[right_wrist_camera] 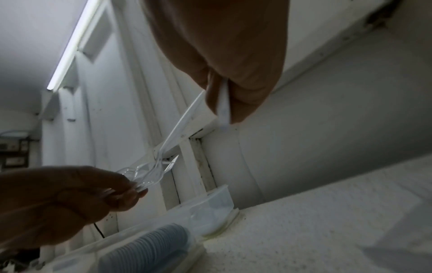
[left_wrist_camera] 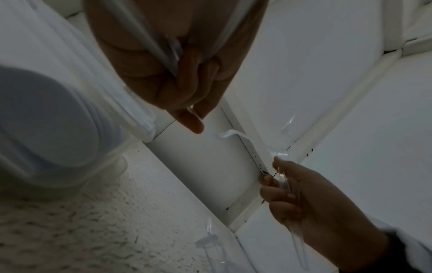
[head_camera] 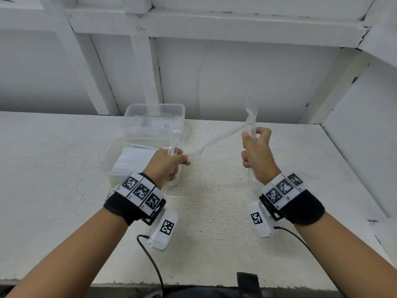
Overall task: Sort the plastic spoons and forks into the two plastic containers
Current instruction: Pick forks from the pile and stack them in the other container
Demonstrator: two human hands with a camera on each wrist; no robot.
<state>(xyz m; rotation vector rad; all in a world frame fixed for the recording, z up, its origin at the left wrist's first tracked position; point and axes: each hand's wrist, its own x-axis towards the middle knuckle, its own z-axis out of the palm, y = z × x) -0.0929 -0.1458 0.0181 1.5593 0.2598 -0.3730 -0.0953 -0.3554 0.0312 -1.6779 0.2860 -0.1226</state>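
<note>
A clear plastic fork (head_camera: 225, 136) stretches slantwise between the two hands, above the table (head_camera: 214, 222). Its pronged end is near the left hand (head_camera: 165, 164) and its handle end goes up to the right hand (head_camera: 256, 153).

The left hand is curled round a bunch of clear forks (head_camera: 175, 136) that stick up out of the fist, prongs on top. In the left wrist view the handles run across the palm, and the fingers (left_wrist_camera: 184, 77) are folded over them.

The right hand is curled too. It holds a few clear forks (head_camera: 251, 117) that point up, and its fingertips pinch them near the top. In the right wrist view a white handle (right_wrist_camera: 223, 103) pokes out between the fingers.

Just behind the left hand are the two plastic containers. The far container (head_camera: 154, 119) is see-through, and some clear cutlery lies inside it. The near container (head_camera: 126, 162) touches the far one and is full of a tight row of white cutlery, which looks like spoons.

Both wrists wear black bands (head_camera: 126, 203) with black and white square patterns. A small white box (head_camera: 164, 231) with a black cable hangs under each wrist. White wall panels (head_camera: 236, 78) stand behind the table.
</note>
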